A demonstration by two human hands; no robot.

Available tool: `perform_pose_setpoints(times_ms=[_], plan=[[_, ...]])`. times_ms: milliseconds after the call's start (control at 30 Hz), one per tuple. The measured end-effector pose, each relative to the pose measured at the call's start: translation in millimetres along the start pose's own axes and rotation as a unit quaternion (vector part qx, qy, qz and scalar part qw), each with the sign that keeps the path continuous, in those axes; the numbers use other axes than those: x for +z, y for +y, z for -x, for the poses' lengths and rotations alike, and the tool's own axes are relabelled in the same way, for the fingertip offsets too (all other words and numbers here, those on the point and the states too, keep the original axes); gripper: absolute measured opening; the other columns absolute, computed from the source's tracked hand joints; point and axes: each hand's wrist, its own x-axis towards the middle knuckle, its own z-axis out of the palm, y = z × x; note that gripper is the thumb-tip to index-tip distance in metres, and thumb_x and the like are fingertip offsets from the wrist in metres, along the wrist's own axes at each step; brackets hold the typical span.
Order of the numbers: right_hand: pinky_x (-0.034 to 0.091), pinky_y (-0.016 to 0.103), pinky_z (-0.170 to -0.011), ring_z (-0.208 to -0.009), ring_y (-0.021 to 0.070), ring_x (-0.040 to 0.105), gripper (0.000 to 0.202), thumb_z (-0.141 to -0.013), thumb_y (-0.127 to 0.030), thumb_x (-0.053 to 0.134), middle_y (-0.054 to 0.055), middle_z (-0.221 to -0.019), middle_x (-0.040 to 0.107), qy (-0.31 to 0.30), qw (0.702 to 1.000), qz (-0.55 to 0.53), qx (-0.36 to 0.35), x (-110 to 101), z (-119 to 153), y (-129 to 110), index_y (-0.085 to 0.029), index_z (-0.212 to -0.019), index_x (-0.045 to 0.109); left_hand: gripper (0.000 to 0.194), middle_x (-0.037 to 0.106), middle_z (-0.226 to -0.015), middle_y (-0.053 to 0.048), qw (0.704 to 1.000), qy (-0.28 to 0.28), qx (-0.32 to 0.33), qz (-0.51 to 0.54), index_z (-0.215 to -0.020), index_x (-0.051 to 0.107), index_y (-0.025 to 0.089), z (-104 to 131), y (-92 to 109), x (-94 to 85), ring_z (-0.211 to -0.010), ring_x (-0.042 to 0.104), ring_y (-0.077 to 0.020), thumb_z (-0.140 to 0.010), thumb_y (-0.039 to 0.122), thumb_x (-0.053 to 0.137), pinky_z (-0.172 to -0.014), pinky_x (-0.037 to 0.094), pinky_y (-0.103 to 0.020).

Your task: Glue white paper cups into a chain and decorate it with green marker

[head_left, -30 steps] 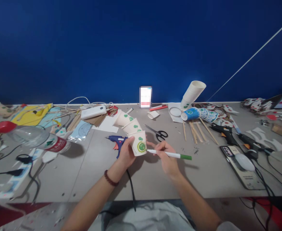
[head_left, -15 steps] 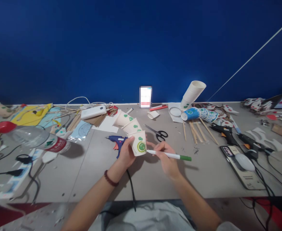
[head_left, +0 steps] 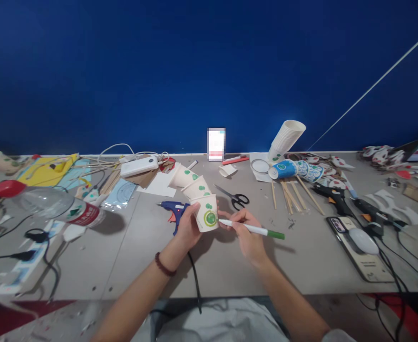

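My left hand (head_left: pixel 188 227) is closed round the nearest of three white paper cups (head_left: pixel 206 216), which are joined in a curved row. Green spots mark the cups, and a green disc inside a yellow-green ring shows on the nearest one. In my right hand (head_left: pixel 248 235) is a white marker (head_left: pixel 257 229) with a green end, held like a pen. Its tip is at the right side of the nearest cup; I cannot tell whether it touches. Behind my left hand lies a blue glue gun (head_left: pixel 173 209). Black-handled scissors (head_left: pixel 238 199) rest beyond my right hand.
At left are a red-capped bottle (head_left: pixel 48 204) and a power strip (head_left: pixel 34 261) with cables. At the back right stands a leaning stack of cups (head_left: pixel 285 140), near a blue cup (head_left: pixel 283 168) and wooden sticks (head_left: pixel 290 194). A phone (head_left: pixel 358 251) and black glue guns (head_left: pixel 337 197) lie right.
The cups, both hands and the marker have barely shifted in view. My grips on the cup and the marker are the same.
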Motion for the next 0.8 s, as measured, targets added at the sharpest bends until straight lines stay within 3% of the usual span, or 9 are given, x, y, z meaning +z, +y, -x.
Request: perform_pose_setpoints(times_ms=[200, 433, 600, 800], plan=[[0.053, 0.038, -0.088, -0.093, 0.0232, 0.071, 0.011, -0.074, -0.014, 0.061, -0.005, -0.064, 0.06, -0.026, 1.0, 0.001, -0.016, -3.0, -0.3, 1.2, -0.024, -0.07, 0.059, 0.043, 0.073, -0.098, -0.014, 1.0, -0.011, 0.001, -0.002, -0.104, 0.069, 0.007, 1.0, 0.4, 0.6, -0.079, 0.068, -0.0269, -0.073, 0.038, 0.065, -0.068, 0.054, -0.038], [0.048, 0.04, -0.095, -0.071, 0.0159, 0.066, 0.013, -0.075, -0.012, 0.06, -0.006, -0.064, 0.06, -0.04, 0.998, 0.01, -0.045, -5.3, -1.5, 3.7, -0.024, -0.069, 0.059, 0.04, 0.074, -0.096, -0.013, 1.0, 0.0, 0.008, 0.007, -0.1, 0.071, 0.007, -0.3, -0.2, 1.0, -0.077, 0.068, -0.0238, -0.072, 0.035, 0.066, -0.066, 0.053, -0.033], [0.048, 0.04, -0.095, -0.078, 0.0183, 0.069, 0.013, -0.073, -0.011, 0.061, -0.006, -0.064, 0.06, -0.036, 0.998, 0.011, -0.04, -5.2, -1.9, 3.8, -0.024, -0.068, 0.059, 0.043, 0.074, -0.097, -0.014, 1.0, -0.001, 0.013, 0.009, -0.104, 0.069, 0.005, -1.3, -0.9, -0.5, -0.079, 0.068, -0.0249, -0.073, 0.035, 0.066, -0.069, 0.053, -0.035], [0.055, 0.037, -0.082, -0.094, 0.0244, 0.071, 0.009, -0.077, -0.017, 0.063, -0.004, -0.064, 0.062, -0.014, 1.0, -0.01, -0.021, -3.7, -1.6, 5.8, -0.023, -0.071, 0.06, 0.042, 0.074, -0.095, -0.013, 1.0, -0.005, -0.003, 0.016, -0.103, 0.069, 0.006, -0.8, 1.0, 0.8, -0.077, 0.068, -0.0242, -0.073, 0.035, 0.065, -0.07, 0.054, -0.036]])
